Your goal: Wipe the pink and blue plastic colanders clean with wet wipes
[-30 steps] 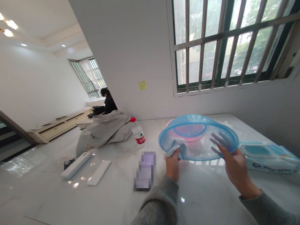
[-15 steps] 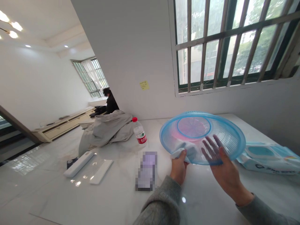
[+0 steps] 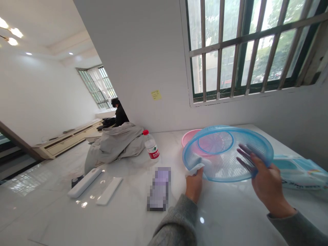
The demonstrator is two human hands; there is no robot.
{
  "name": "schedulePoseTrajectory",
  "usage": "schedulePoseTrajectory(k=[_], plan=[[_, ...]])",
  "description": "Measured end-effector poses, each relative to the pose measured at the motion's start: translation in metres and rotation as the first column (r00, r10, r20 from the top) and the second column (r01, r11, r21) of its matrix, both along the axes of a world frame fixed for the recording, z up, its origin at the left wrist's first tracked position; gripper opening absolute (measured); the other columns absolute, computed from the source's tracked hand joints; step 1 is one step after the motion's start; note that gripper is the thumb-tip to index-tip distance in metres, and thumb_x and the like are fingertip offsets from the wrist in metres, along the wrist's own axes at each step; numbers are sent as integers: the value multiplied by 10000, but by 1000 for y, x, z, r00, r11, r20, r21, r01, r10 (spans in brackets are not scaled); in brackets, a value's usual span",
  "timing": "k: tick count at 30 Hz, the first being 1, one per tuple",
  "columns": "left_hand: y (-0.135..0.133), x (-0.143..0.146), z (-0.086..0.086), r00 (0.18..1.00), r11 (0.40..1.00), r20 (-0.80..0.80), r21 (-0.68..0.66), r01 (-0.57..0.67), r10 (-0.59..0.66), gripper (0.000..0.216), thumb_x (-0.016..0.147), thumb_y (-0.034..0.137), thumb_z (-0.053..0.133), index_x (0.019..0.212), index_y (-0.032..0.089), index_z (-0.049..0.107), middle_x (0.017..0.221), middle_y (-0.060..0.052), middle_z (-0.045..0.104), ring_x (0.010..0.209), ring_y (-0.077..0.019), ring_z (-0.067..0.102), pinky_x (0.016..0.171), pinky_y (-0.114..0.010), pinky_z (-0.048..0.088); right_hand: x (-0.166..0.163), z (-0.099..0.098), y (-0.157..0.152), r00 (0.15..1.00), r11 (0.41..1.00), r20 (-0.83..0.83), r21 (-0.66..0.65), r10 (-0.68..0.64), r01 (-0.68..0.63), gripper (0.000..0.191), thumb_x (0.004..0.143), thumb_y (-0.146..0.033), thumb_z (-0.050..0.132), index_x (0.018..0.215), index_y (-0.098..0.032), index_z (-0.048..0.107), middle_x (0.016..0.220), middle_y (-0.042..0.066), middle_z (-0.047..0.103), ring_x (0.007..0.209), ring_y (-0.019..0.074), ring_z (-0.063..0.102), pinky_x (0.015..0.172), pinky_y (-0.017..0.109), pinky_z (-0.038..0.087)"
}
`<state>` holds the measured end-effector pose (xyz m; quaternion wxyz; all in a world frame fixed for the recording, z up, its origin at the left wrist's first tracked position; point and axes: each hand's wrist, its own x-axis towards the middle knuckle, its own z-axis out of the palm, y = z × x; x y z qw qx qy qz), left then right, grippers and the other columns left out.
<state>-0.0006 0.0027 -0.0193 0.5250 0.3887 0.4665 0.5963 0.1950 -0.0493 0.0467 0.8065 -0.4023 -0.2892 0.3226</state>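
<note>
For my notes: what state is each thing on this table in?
Blue basin, tilted, held up by the right hand.
Cloth, bunched in the left hand against the blue basin.
Pink basin, on the table behind the blue one.
Bottle, upright, cap on.
Wipes pack, lying flat.
Grey garment, crumpled.

one blue basin (image 3: 222, 163), one pink basin (image 3: 188, 137), one cloth (image 3: 194, 168), one bottle (image 3: 151, 147).

We saw a plain white wall (image 3: 143, 51) ahead, with a small yellow note (image 3: 156, 94) stuck on it. To its right, a large window (image 3: 246, 48) with grey bars let in daylight, with green trees beyond. Far left we noted a second barred window (image 3: 98, 85), a long low cream cabinet (image 3: 66, 136), lit ceiling lights (image 3: 11, 32), and the glossy white worktop (image 3: 51, 212).
</note>
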Motion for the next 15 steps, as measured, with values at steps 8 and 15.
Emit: schedulePoseTrajectory(k=[8,15], plan=[[7,-4,1,985,970,49,172,-170,164,386,696,330,923,1028,198,777,1031,-87,807,1058,-285,752,1046,-455,552,-8,-7,4,999,999,-1,-19,-40,40,339,875,-443,810,1148,-240,811,1322,93,767,1247,347,710,1129,614,520],[9,-4,3,985,984,118,117,-136,122,427,673,265,915,1058,152,767,998,-88,809,1024,-282,758,1002,-437,565,-19,-13,2,998,998,-22,27,-55,56,325,895,-447,801,1175,-284,809,1302,65,771,1252,328,707,1141,616,501]])
